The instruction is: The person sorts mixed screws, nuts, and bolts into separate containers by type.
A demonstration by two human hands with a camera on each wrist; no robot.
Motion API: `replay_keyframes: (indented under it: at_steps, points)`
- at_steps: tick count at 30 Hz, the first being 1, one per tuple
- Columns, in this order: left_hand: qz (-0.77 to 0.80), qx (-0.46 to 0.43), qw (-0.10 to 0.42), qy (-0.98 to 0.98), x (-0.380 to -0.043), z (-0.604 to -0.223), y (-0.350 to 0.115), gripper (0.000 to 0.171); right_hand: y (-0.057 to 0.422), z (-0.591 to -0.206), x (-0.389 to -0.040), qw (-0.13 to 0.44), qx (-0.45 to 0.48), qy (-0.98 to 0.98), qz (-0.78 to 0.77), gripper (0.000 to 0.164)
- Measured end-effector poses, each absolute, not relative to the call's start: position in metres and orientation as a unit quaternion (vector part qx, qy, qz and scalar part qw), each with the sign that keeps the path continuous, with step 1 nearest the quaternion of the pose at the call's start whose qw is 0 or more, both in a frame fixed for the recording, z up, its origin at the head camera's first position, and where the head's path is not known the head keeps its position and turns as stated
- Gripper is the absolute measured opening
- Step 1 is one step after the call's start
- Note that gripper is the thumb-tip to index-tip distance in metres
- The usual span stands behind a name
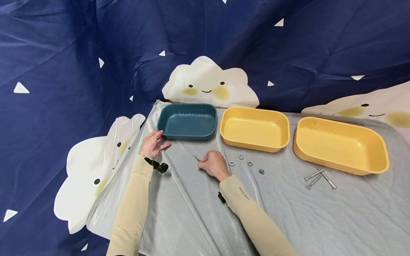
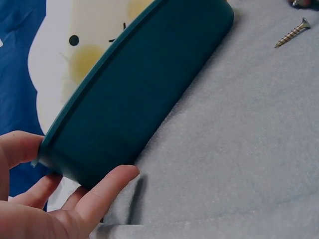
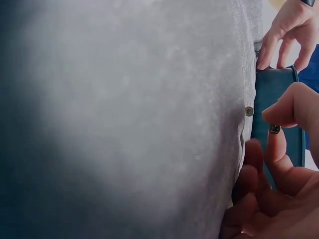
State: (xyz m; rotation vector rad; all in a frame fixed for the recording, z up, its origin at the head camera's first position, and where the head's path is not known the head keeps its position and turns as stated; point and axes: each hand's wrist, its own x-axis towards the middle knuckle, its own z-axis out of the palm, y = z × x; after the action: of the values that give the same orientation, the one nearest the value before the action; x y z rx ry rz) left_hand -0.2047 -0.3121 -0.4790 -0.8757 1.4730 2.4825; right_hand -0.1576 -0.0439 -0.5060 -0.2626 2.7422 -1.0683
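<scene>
Right hand (image 1: 215, 164) pinches 1 screw (image 3: 275, 129) between thumb and index finger, just above the cloth. Cross-recess head shows, dark metal; fingers hide most of the shank. Other fingers loosely bent.

Loose screw (image 2: 293, 33) lies on the cloth just beside those fingertips: brassy, coarse thread, flared head, pointed tip aimed away from the right hand.

Surface: pale grey plush cloth (image 1: 185, 199), creased, 1 long fold running from near the left hand toward the person. 3 nuts (image 1: 241, 156) and 1 dark washer (image 1: 261, 171) just right of the right hand. Farther right, 3 bolts (image 1: 320, 176), silvery, crossed in a heap.

Left hand (image 1: 153, 143) touches the left end of the teal bin (image 1: 185, 137), fingers at rim and end wall, thumb stretched out low. 1 thin dark piece inside the bin, too small to identify.

2 yellow bins continue the row: middle bin (image 1: 253, 146), right bin (image 1: 333, 165) behind the bolts.

Behind: navy backdrop (image 1: 48, 117), white triangles, smiling clouds (image 1: 205, 76).
</scene>
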Motion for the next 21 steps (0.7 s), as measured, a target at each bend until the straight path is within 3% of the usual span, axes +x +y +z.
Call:
replay_keyframes:
  at_steps: [13, 21]
  points:
    - [0.824, -0.291, 0.063, 0.481, -0.2064, -0.4812, -0.3137, 0.053, -0.0411, -0.5057, -0.1579, 0.084, -0.108, 0.905, -0.402, 0.011]
    - [0.831, -0.289, 0.057, 0.473, -0.2066, -0.4821, -0.3126, 0.033, -0.0384, -0.5049, -0.16, 0.082, -0.106, 0.895, -0.425, 0.011]
